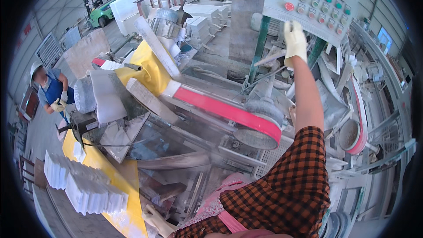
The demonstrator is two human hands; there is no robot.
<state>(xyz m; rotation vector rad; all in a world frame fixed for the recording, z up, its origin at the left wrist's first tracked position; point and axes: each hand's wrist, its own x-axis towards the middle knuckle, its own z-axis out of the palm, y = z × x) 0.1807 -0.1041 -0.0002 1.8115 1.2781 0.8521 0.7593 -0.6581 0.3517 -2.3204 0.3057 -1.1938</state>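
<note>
My right hand [295, 44], in a cream glove, is raised at the lower left edge of a grey control panel [275, 6] with rows of red and green buttons. Its fingers stretch upward with nothing in them; I cannot tell whether they touch the panel. Low in the view, my left hand [156, 221], gloved too, is beside the edge of a yellow sheet [132, 189], fingers extended and partly hidden. On that sheet stands a row of white tiles [90, 189]. Between my hands a red abrasive belt [220, 104] runs round a dusty wheel [257, 136].
A co-worker [53, 86] in a blue apron and gloves stands at the left. A second red belt [362, 123] is at the right. Stone slabs [108, 94] lean by the yellow cover [150, 68]. A green forklift [100, 11] is parked far back.
</note>
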